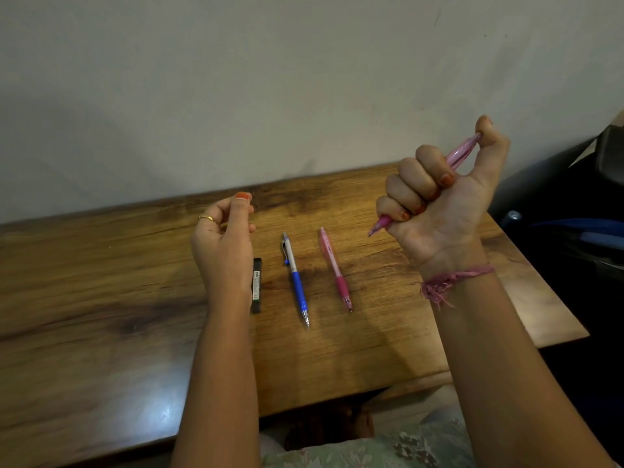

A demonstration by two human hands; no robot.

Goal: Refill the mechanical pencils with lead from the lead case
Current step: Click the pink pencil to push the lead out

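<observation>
My right hand (439,194) is raised above the wooden table (101,298) and grips a pink mechanical pencil (462,153) in a fist, thumb on its top end, tip pointing down-left. My left hand (224,238) hovers over the table with fingers loosely curled and thumb near the fingertips; whether it pinches anything is too small to tell. A black lead case (257,285) lies just right of my left wrist. A blue and silver pencil (295,278) and a second pink pencil (335,266) lie side by side on the table, tips toward me.
The table's far edge meets a plain wall (304,79). Dark objects, including a black chair or bag (574,214), stand off the table's right edge. My lap in patterned cloth (388,447) shows below the near edge.
</observation>
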